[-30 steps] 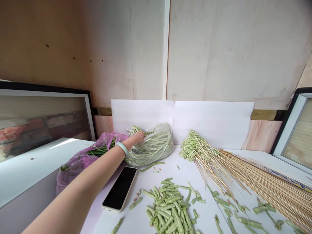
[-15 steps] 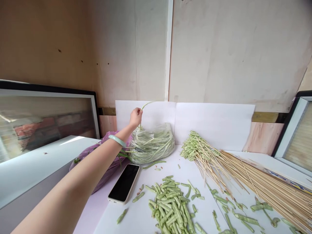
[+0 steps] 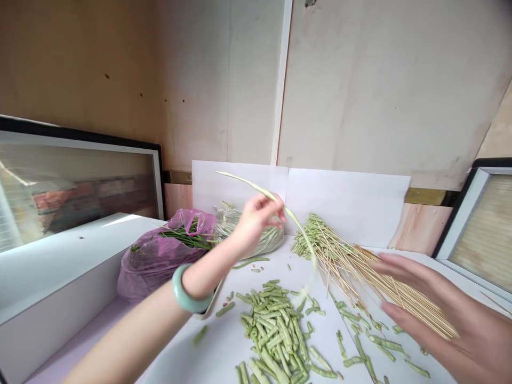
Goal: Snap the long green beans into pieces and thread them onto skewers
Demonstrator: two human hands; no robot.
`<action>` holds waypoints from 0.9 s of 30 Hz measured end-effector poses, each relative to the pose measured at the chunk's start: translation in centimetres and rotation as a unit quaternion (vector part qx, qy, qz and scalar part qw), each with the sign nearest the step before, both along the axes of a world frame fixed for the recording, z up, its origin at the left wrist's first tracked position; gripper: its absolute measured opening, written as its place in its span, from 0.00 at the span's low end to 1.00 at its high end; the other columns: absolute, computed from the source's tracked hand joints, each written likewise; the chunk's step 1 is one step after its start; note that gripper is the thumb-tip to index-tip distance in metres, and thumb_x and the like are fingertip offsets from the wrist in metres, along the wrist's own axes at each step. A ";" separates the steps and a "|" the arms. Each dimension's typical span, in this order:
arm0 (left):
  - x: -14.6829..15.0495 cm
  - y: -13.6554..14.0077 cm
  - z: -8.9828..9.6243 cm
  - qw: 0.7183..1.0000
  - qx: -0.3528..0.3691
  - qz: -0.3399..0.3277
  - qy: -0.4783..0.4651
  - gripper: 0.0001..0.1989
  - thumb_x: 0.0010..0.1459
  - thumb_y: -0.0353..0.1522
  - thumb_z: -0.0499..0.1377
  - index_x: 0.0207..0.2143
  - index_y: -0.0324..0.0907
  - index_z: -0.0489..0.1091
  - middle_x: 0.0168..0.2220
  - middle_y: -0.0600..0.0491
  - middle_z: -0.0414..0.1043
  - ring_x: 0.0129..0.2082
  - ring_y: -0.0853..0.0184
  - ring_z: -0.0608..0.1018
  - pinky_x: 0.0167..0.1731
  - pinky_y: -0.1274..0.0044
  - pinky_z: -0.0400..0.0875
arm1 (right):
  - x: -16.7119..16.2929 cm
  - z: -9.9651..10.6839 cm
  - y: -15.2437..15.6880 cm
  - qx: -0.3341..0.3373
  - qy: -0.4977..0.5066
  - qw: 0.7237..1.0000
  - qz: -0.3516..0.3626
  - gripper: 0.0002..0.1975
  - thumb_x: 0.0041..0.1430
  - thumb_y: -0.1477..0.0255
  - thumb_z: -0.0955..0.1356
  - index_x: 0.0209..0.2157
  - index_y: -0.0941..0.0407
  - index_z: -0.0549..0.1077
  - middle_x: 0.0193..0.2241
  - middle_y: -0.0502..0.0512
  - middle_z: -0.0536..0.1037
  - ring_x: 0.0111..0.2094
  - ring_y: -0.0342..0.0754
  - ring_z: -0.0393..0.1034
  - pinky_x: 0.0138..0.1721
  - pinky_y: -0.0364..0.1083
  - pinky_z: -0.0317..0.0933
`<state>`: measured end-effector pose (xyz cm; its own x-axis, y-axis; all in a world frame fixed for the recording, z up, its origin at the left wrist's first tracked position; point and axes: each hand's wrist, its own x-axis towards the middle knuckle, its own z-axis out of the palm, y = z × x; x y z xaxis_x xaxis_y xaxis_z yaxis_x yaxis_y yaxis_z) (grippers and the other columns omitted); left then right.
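A long green bean [image 3: 256, 186] is pinched in my left hand [image 3: 264, 213], which wears a pale green bangle on its wrist. One end of the bean points up to the left; the other hangs down to the right, blurred near its tip. Below it lies a heap of short cut bean pieces [image 3: 276, 330] on the white surface. My right hand [image 3: 432, 309] is at the right, fingers stretched and thumb apart, holding nothing. It hovers in front of a bundle of thin wooden skewers [image 3: 372, 261]. Skewered bean pieces [image 3: 316, 232] lie at the bundle's far end.
A clear bag of long beans [image 3: 272, 240] stands behind my left hand. Left of it is a purple bag [image 3: 156, 264] with green stalks. A phone [image 3: 214, 298] is mostly hidden by my forearm. Loose bean pieces [image 3: 384, 341] are scattered at the right.
My left hand has come away from the clear bag, moving right and nearer with the long bean. My right hand has entered from the right, open. The view has shifted slightly.
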<state>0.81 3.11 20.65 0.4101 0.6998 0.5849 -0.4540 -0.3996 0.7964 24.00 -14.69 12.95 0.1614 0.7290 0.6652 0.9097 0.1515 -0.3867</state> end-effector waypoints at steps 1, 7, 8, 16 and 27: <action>0.6 -1.6 -1.1 0.999 -0.006 -0.030 0.015 0.11 0.50 0.35 0.63 0.29 0.39 0.66 0.23 0.55 0.66 0.23 0.70 0.73 0.23 0.77 0.71 | -1.6 1.1 0.6 0.004 0.015 1.000 0.022 0.29 0.58 0.51 0.65 0.59 0.44 0.60 0.53 0.59 0.73 0.53 0.60 0.67 0.44 0.55 0.69; 1.9 -5.3 -4.7 0.987 -0.048 -0.148 0.044 0.13 0.51 0.38 0.65 0.32 0.38 0.71 0.24 0.54 0.70 0.24 0.72 0.73 0.23 0.81 0.67 | -6.0 3.3 4.2 -0.127 0.047 0.979 0.151 0.22 0.66 0.62 0.59 0.56 0.54 0.68 0.23 0.49 0.76 0.21 0.46 0.71 0.26 0.44 0.68; 1.7 -4.9 -4.8 0.989 -0.052 -0.131 0.038 0.14 0.50 0.38 0.65 0.33 0.38 0.71 0.24 0.54 0.70 0.24 0.71 0.73 0.22 0.81 0.67 | -5.6 3.3 4.6 -0.139 0.045 0.977 0.156 0.21 0.66 0.63 0.59 0.55 0.55 0.70 0.20 0.48 0.75 0.18 0.44 0.67 0.23 0.43 0.66; -0.2 -0.9 -6.0 0.995 -0.095 -0.018 -0.036 0.11 0.47 0.36 0.68 0.28 0.38 0.71 0.21 0.58 0.68 0.20 0.75 0.70 0.22 0.81 0.67 | 1.4 3.2 5.8 -0.112 -0.046 0.991 0.064 0.19 0.61 0.60 0.63 0.49 0.50 0.77 0.35 0.53 0.82 0.32 0.51 0.76 0.34 0.46 0.69; 2.8 -1.0 -10.5 0.990 -0.129 -0.044 0.023 0.13 0.42 0.35 0.70 0.26 0.38 0.72 0.19 0.56 0.71 0.20 0.71 0.75 0.22 0.80 0.68 | 1.9 -0.8 6.5 -0.186 -0.072 0.980 0.024 0.24 0.54 0.63 0.69 0.53 0.53 0.74 0.34 0.56 0.82 0.33 0.56 0.77 0.34 0.50 0.72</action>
